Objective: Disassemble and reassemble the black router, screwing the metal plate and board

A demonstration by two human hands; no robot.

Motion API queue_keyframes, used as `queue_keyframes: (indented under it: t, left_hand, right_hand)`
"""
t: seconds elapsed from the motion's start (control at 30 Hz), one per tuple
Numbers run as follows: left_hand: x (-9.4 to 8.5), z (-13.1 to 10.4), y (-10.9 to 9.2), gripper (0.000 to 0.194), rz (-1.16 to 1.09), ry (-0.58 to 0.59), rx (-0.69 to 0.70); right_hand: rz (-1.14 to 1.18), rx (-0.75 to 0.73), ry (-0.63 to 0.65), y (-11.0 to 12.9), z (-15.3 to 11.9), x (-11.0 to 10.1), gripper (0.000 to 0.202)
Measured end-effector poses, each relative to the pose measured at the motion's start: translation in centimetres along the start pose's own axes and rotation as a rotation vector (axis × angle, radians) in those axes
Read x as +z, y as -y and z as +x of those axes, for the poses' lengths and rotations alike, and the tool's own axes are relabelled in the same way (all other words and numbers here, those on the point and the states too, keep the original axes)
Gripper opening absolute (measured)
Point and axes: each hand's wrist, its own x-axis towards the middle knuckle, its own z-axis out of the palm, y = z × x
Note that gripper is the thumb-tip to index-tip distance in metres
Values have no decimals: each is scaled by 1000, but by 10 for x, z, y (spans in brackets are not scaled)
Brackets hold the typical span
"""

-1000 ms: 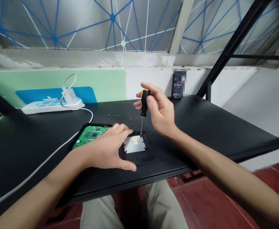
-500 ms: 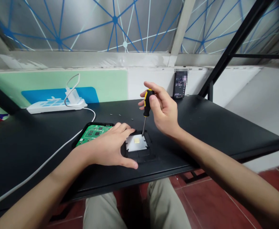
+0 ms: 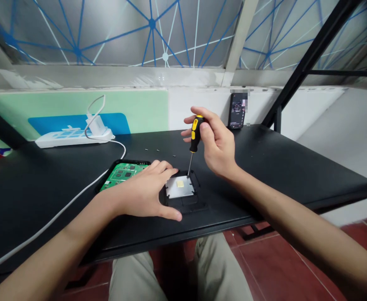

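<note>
My right hand (image 3: 217, 144) is closed on a black and yellow screwdriver (image 3: 196, 134), held nearly upright. Its tip meets the far right corner of a silver metal plate (image 3: 177, 191), which has a small cream square on it and lies in a black plastic housing (image 3: 186, 204). With fingers and thumb spread, my left hand (image 3: 147, 190) rests against the left side of that housing. Partly hidden behind my left hand is a green circuit board (image 3: 123, 173) in a black case.
Several small screws (image 3: 158, 150) lie beyond the housing on the black table (image 3: 252, 175). A white power strip (image 3: 73, 139) and plug stand at the back left, with a white cable (image 3: 60, 212) running forward. A phone (image 3: 236, 110) leans on the wall.
The screwdriver handle has turned, showing more of its yellow parts, and the fingers of my right hand have shifted slightly around it. My left hand stays in place.
</note>
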Motion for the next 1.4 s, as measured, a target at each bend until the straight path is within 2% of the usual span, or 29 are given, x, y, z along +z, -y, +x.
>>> queue_keyframes:
  t: [0.23, 0.47, 0.73, 0.97, 1.07, 1.23, 1.3, 1.4]
  left_hand:
    - [1, 1, 0, 104, -1, 6, -7]
    - [0, 0, 0, 101, 7, 5, 1]
    - [-1, -1, -2, 101, -11, 11, -11]
    - [-1, 0, 0, 101, -6, 10, -4]
    - [-1, 0, 0, 102, -6, 8, -3]
    - [-1, 0, 0, 101, -1, 6, -5]
    - [-1, 0, 0, 99, -2, 4, -1]
    - [-1, 1, -1, 100, -10, 13, 2]
  right_hand:
    - [-153, -57, -120, -3, 2, -2, 28]
    - [24, 16, 14, 2, 0, -3, 36]
    - [-183, -74, -116, -3, 1, -2, 28]
    - [1, 13, 11, 0, 0, -1, 38]
    - [-11, 13, -11, -3, 1, 0, 35]
    - [-115, -51, -130, -5, 1, 0, 30]
    - [-97, -26, -104, -3, 0, -1, 27]
    - [-21, 6, -32, -1, 0, -2, 34]
